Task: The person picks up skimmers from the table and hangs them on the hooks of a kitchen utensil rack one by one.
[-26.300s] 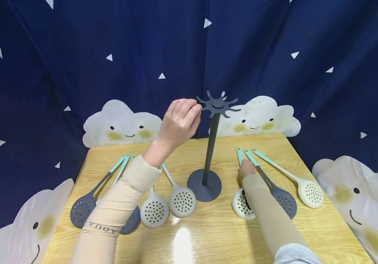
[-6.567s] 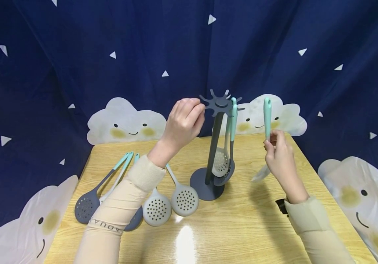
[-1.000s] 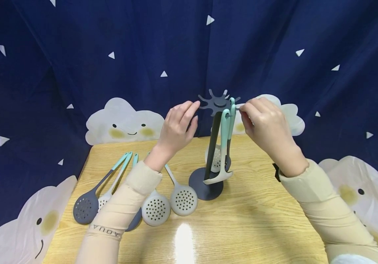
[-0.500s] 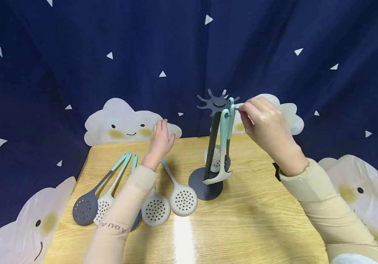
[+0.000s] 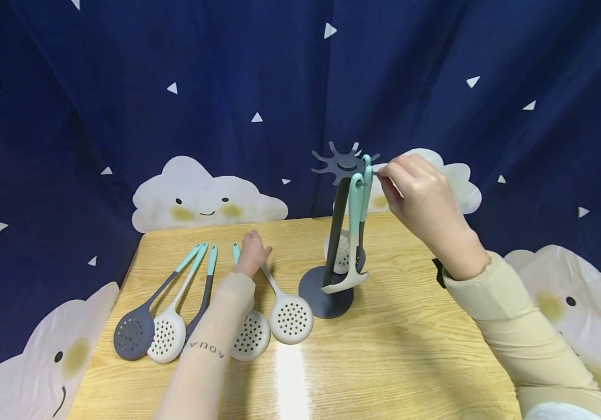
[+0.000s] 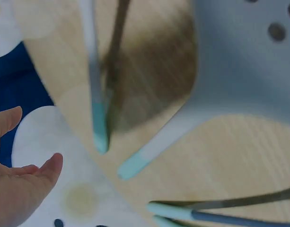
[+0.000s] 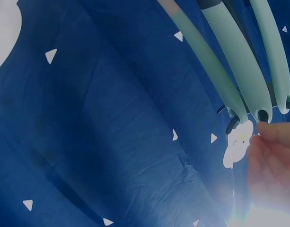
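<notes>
A dark utensil stand (image 5: 325,294) holds three teal-handled skimmers on the right of its hooked top. A pale skimmer (image 5: 354,233) hangs in front, seen edge-on; a dark one (image 5: 367,195) and another pale one (image 5: 341,254) are partly behind it. My right hand (image 5: 418,198) pinches the tip of one hook. My left hand (image 5: 252,254) is over the handle of the pale skimmer (image 5: 292,318) left of the stand, hiding that handle's end. In the left wrist view my left hand (image 6: 26,184) has thumb and fingers spread with nothing between them.
Several skimmers lie left of the stand on the wooden table (image 5: 411,350): a pale one (image 5: 250,335) under the left forearm, a dark one (image 5: 206,297), a pale one (image 5: 166,336) and a dark one (image 5: 134,333). A blue curtain (image 5: 227,70) hangs behind.
My left hand has left the stand's top and moved down and left to the table skimmers. The front pale skimmer, earlier in my right hand, hangs on the stand. My right hand keeps its place.
</notes>
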Available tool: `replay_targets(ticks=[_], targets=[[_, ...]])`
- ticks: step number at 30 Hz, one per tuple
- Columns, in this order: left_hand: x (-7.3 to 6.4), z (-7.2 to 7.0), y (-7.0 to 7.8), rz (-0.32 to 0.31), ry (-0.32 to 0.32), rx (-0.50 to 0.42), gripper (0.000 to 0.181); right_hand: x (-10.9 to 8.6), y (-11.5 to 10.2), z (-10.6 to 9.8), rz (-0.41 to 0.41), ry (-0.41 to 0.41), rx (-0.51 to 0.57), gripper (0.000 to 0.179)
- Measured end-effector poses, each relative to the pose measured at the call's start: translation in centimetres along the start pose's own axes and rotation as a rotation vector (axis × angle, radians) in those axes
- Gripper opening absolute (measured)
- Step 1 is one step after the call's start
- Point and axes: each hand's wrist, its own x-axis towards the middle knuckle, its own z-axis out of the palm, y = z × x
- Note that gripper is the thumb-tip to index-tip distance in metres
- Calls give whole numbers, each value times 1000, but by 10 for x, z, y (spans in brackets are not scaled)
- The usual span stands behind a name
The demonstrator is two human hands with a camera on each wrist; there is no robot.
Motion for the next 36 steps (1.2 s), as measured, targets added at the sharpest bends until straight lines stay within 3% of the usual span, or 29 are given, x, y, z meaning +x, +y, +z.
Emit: replay_targets(ticks=[10, 18, 22, 29, 36], targets=[[-2, 21, -5, -128, -75, -16, 57, 0, 0, -1, -2, -11, -16, 7], [-4, 35, -7, -237, -98, -65, 47, 0, 0, 0, -2, 17, 3, 7], [-6, 41, -9, -269, -102, -79, 41, 0, -1, 1, 0, 32, 10, 8], [-5, 51, -15, -302, -102, -72, 46, 0, -1, 1, -2, 18, -3, 7], [-3, 54, -16, -324, -121, -115, 39, -1, -1, 1, 8, 11, 1, 6]])
